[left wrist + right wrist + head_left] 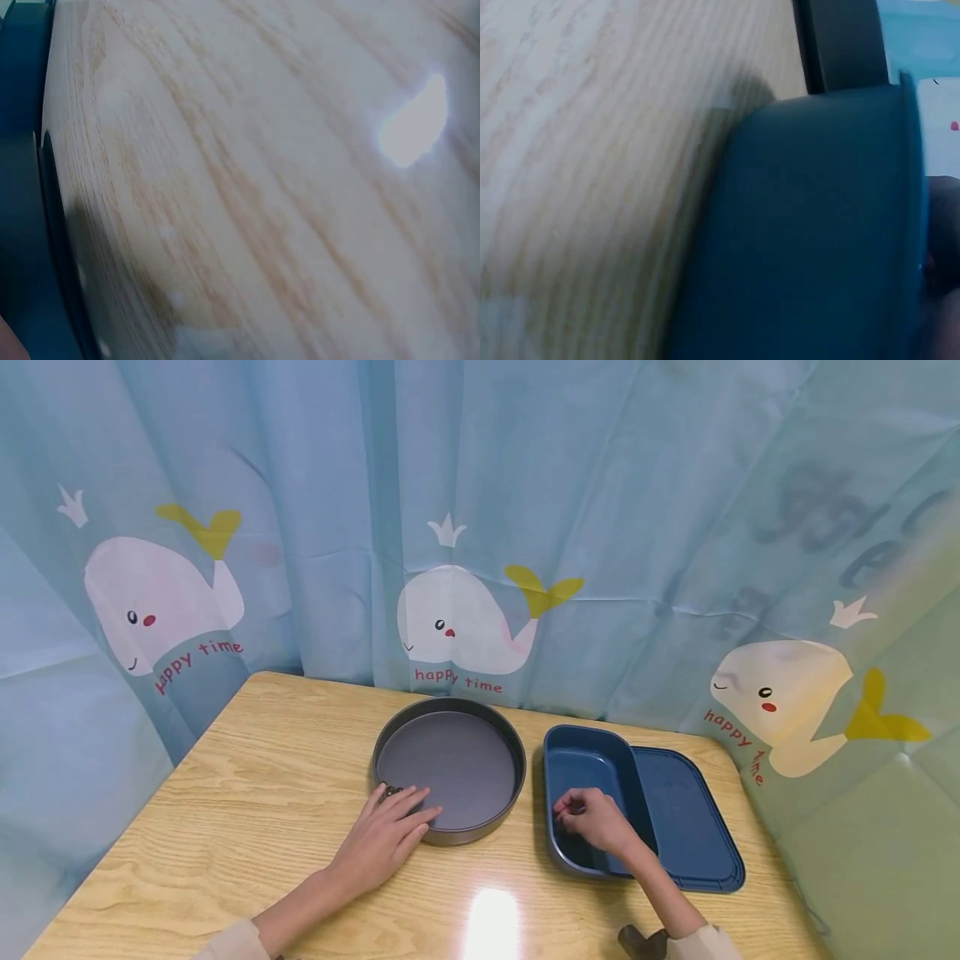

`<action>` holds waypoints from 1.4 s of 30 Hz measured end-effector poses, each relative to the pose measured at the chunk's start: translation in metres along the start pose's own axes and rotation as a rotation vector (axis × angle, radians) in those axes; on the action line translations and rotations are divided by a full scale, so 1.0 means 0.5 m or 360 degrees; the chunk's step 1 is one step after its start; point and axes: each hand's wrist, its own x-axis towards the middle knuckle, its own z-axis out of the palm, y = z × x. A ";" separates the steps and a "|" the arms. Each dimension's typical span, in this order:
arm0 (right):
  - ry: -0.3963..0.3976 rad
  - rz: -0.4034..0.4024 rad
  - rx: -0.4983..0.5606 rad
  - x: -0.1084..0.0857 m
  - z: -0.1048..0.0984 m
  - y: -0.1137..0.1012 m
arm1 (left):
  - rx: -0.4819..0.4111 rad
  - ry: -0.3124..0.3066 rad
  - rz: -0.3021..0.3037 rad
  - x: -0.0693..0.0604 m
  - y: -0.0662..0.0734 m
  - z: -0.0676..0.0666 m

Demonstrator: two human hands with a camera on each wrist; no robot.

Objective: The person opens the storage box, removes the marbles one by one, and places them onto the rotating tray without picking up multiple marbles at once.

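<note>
My left hand (pixel 378 847) lies across the front-left rim of a round dark grey pan (pixel 453 768), fingers extended over it. Small dark items (pixel 391 791) show beside its fingers inside the pan. In the left wrist view the pan's wall (pixel 26 225) runs down the left edge. My right hand (pixel 596 820) reaches into a deep blue rectangular container (pixel 588 737) with its fingers curled; whether they hold anything cannot be made out. The right wrist view shows the container's outer wall (pixel 802 225) and a dark, unclear shape behind its rim.
A flat blue lid (pixel 693 818) lies against the container's right side. A dark object (pixel 641 942) sits by my right sleeve at the front edge. Behind the wooden table (pixel 247 777) hangs a light blue curtain (pixel 330 527) with whale prints.
</note>
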 end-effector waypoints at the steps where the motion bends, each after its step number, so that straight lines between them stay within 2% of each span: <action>1: 0.0014 0.0006 0.0014 0.000 -0.004 -0.001 | -0.0001 0.0002 0.0001 0.000 0.000 0.000; 8: 0.0158 0.0021 0.0010 0.004 -0.030 -0.013 | 0.0005 0.0027 0.0022 0.000 -0.001 0.000; 13: 0.0227 0.0054 0.0022 0.010 -0.043 -0.036 | 0.0005 0.0021 0.0019 0.000 0.000 0.000; 16: 0.0250 0.0028 0.0051 0.015 -0.044 -0.056 | 0.0003 0.0014 0.0013 0.000 0.001 0.001; 24: 0.0264 -0.0103 0.0142 0.039 -0.017 -0.115 | -0.0001 0.0014 0.0001 0.000 0.002 0.000; 32: 0.0242 -0.0195 0.0158 0.076 0.013 -0.149 | 0.0009 0.0008 -0.0006 -0.001 -0.001 0.001; 42: 0.0199 -0.0185 0.0132 0.117 0.037 -0.173 | 0.0008 0.0017 -0.0007 -0.001 -0.001 0.003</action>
